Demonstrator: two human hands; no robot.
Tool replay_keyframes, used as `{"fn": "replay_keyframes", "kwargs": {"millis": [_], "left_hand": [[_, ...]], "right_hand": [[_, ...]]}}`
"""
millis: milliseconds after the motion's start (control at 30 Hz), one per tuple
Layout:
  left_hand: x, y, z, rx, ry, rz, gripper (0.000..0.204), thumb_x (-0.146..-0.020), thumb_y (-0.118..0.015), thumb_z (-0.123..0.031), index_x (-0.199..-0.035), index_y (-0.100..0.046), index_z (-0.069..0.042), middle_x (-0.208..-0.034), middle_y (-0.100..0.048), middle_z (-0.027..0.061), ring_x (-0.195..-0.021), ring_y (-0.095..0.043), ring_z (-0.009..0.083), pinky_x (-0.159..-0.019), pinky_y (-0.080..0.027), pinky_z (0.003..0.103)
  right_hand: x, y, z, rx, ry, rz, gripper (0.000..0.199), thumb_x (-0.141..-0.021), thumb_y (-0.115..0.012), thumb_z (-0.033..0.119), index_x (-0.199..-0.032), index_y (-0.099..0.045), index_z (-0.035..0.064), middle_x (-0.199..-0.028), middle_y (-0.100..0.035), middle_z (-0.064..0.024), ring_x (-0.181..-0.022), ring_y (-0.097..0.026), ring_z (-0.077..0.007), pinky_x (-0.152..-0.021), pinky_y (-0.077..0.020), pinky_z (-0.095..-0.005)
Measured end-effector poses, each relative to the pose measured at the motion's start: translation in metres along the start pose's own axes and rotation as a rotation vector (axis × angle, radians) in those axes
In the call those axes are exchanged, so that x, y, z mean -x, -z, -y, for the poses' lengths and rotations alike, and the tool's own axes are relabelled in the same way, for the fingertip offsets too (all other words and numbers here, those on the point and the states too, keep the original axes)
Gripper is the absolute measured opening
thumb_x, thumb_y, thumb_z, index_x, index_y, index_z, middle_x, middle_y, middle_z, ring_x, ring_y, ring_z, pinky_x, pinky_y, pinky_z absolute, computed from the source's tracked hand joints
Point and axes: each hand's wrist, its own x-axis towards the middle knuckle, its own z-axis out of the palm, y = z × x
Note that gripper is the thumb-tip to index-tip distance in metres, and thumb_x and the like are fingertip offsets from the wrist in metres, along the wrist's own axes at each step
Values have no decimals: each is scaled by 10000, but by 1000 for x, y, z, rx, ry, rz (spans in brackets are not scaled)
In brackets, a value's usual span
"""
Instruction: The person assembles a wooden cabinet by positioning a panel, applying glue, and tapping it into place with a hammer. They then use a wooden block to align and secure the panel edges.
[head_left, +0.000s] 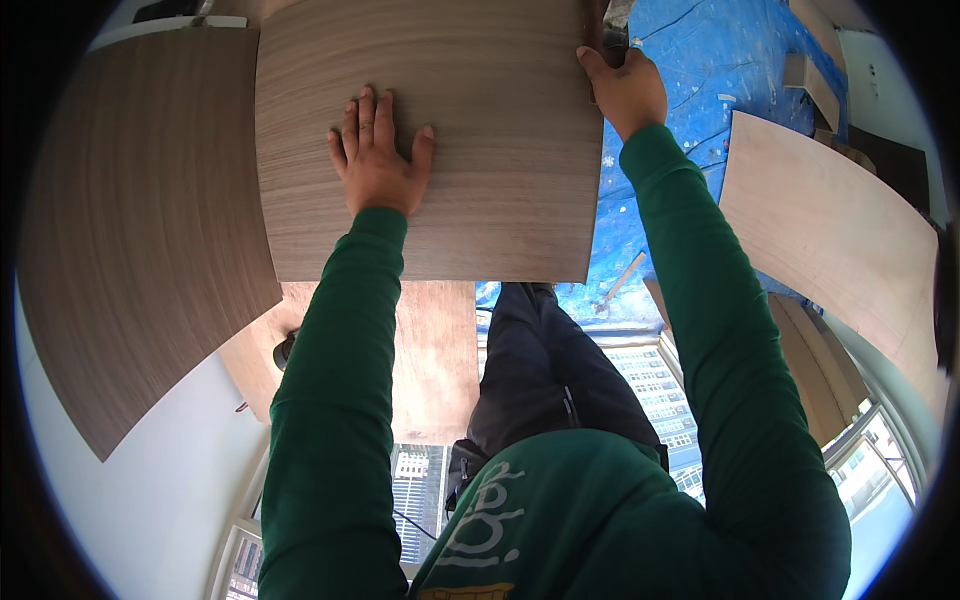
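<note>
A brown wood-grain panel lies in front of me. My left hand rests flat on its face, fingers spread and holding nothing. At the panel's right edge is my right hand, closed, its thumb pointing toward the panel. A dark and grey object shows just beyond the thumb and forefinger; its kind is unclear. The curled fingers are partly hidden, so whether they grip that object or the panel edge cannot be made out.
A second brown panel stands at the left. Below the work is a pale wooden board. Stained blue sheeting covers the floor at right, with a wood strip on it. A pale curved-looking panel stands farther right.
</note>
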Motion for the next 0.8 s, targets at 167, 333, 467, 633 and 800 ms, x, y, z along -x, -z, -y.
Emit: {"fn": "replay_keyframes", "kwargs": {"millis": [167,333,467,633,800], "left_hand": [[0,1,1,-10,-14,-3,743,-1004,-504,-588,-1597,-408,-151,-1711,-323,86,-1600,-236,288,-1307,-90,544],[1,0,1,-29,-15,-22,741,-1000,-529,-585,-1599,-407,-167,-1706,-334,69,-1593,-248,283,-1308,-104,528],[0,-2,2,-23,-13,-26,739,-999,-533,-589,-1602,-405,-181,-1704,-338,64,-1594,-244,280,-1309,-106,522],[0,-2,2,7,-11,-16,748,-1004,-497,-605,-1605,-400,-171,-1715,-318,74,-1604,-218,285,-1310,-73,531],[-1,-1,2,-20,-11,-31,736,-1000,-529,-593,-1605,-407,-192,-1708,-332,58,-1594,-245,283,-1309,-106,522]], "right_hand": [[69,-4,-18,-57,18,-67,602,-846,-784,522,-965,-669,-57,-1047,-681,-245,-931,-690,-429,-827,-572,-496],[140,-2,-37,-31,42,-67,547,-846,-815,449,-946,-621,-52,-1017,-658,-238,-903,-680,-436,-786,-563,-502],[205,0,-57,-74,61,-38,515,-849,-839,380,-957,-573,-47,-996,-632,-243,-872,-663,-454,-755,-552,-512],[298,9,-91,-21,-46,123,532,-843,-850,351,-994,-521,-40,-1005,-618,-249,-872,-658,-453,-757,-547,-516],[361,49,-110,-179,-357,411,456,-877,-828,291,-1043,-555,-34,-966,-642,-186,-848,-664,-317,-746,-542,-422]]}}
